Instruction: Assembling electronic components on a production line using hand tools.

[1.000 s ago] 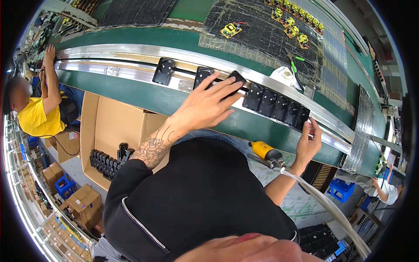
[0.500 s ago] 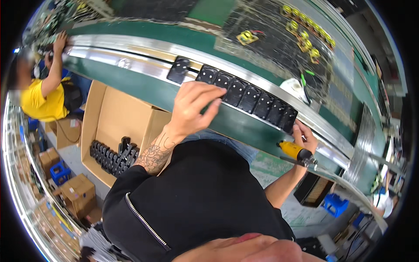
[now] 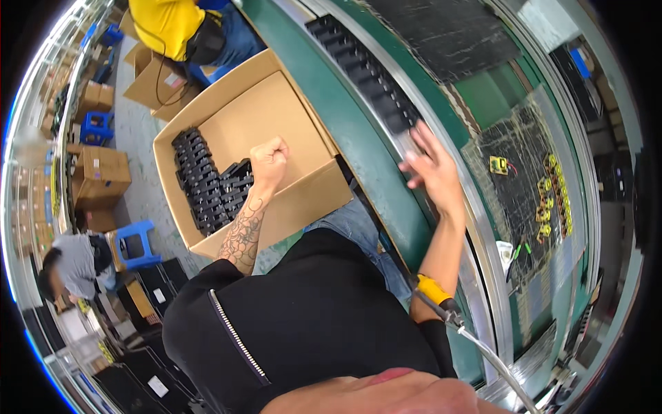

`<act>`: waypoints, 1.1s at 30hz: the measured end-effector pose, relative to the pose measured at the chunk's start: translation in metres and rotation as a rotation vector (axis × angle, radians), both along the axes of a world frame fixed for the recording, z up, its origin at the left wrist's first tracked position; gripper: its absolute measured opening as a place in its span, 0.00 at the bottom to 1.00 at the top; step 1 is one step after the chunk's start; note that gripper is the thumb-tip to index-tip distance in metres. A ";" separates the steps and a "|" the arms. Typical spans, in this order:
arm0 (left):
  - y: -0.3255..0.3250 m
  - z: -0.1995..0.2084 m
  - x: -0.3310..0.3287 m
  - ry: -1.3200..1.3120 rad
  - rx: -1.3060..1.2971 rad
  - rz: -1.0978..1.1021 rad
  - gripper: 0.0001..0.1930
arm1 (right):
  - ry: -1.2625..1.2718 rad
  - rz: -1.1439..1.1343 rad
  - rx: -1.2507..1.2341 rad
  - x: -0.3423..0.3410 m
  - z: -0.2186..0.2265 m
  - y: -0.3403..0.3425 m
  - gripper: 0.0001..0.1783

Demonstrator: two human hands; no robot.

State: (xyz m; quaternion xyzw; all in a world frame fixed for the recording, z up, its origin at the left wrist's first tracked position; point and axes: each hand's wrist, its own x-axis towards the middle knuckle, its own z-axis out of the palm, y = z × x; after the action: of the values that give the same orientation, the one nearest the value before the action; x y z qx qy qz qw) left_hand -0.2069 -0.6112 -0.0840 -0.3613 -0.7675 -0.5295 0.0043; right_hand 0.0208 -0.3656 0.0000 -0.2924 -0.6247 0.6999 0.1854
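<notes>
My left hand (image 3: 269, 156) is closed into a fist inside an open cardboard box (image 3: 276, 110), right above a pile of black plastic parts (image 3: 207, 183) stacked in the box's lower left; whether it grips one I cannot tell. My right hand (image 3: 431, 165) is blurred, fingers spread, over the metal rail of the green conveyor (image 3: 358, 131), just below a row of black parts (image 3: 365, 72) lying along that rail. It holds nothing.
A yellow-handled power screwdriver (image 3: 436, 295) on a hose hangs by my right elbow. A person in yellow (image 3: 179, 27) sits beyond the box. Another person (image 3: 72, 262) is at lower left beside a blue stool (image 3: 134, 241). Yellow components (image 3: 548, 193) lie on a mat.
The view has swung left. My left hand left the row of black parts on the rail and dropped into the cardboard box. My right hand rose from the table edge to the rail.
</notes>
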 end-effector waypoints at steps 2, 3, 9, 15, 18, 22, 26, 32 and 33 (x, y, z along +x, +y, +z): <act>-0.031 -0.029 -0.016 0.030 -0.145 0.145 0.12 | 0.057 0.061 0.033 -0.037 0.000 0.005 0.32; -0.048 -0.041 -0.022 0.044 -0.220 0.222 0.12 | -0.048 0.047 0.042 -0.052 0.002 0.007 0.30; -0.139 -0.040 -0.065 0.310 -0.425 0.582 0.07 | -0.075 -0.129 0.262 -0.035 -0.021 -0.005 0.19; -0.193 -0.015 -0.089 0.168 -0.719 0.411 0.22 | -0.118 -0.231 0.361 0.017 -0.024 -0.018 0.12; -0.184 -0.030 -0.093 0.347 -0.782 0.095 0.33 | -0.060 -0.211 0.338 0.026 -0.024 -0.017 0.11; -0.149 -0.034 -0.096 0.236 -0.950 -0.184 0.42 | -0.054 -0.186 0.366 0.028 -0.023 -0.019 0.11; -0.127 -0.023 -0.096 0.182 -1.098 -0.366 0.46 | -0.062 -0.165 0.398 0.026 -0.023 -0.021 0.11; -0.114 -0.028 -0.092 0.378 -1.217 -0.539 0.39 | -0.052 -0.131 0.409 0.028 -0.023 -0.022 0.11; -0.112 -0.034 -0.094 0.367 -1.235 -0.552 0.36 | -0.055 -0.124 0.410 0.028 -0.022 -0.022 0.11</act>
State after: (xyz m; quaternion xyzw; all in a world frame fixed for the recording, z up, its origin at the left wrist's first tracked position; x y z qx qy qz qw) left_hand -0.3011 -0.7229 -0.1180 -0.5631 -0.7948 0.0913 -0.2068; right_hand 0.0486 -0.3875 -0.0224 -0.3057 -0.7396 0.5371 0.2666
